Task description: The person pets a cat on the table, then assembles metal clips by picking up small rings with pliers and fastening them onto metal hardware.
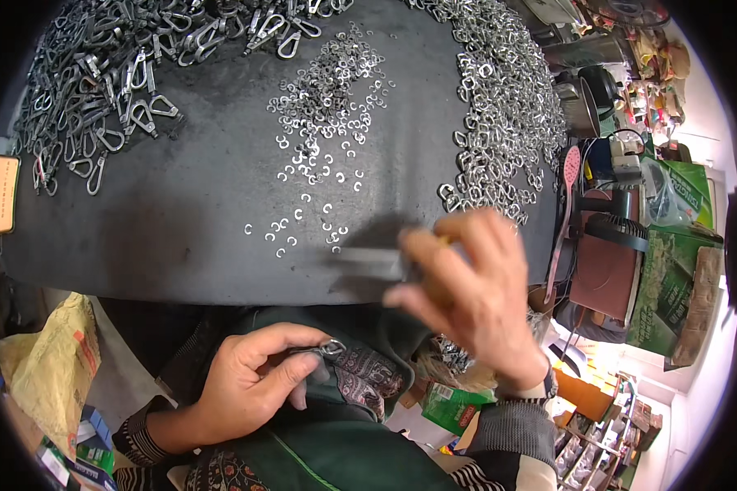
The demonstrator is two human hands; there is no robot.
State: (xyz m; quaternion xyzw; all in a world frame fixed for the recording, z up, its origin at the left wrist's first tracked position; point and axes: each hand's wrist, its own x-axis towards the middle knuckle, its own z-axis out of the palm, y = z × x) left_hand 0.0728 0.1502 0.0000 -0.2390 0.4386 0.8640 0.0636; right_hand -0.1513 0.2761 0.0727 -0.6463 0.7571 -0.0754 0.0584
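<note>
My left hand (262, 372) is just off the table's near edge, its thumb and forefinger pinching a small metal piece whose silver ring end (332, 348) sticks out; the rest is hidden by the fingers. Over the table's near right part, my right hand (475, 286) is closed round a hand tool with a grey metal end (368, 264), smeared by motion, so its exact kind does not show. Small silver C-shaped rings (327, 98) lie in a loose heap, several of them scattered near the tool's end.
Metal snap hooks (139, 74) pile up at the table's far left. Oval metal links (508, 123) form a long heap along the right. A pink fly swatter (571, 168), a small fan (616, 231) and green boxes (671, 270) stand beyond the table (139, 245).
</note>
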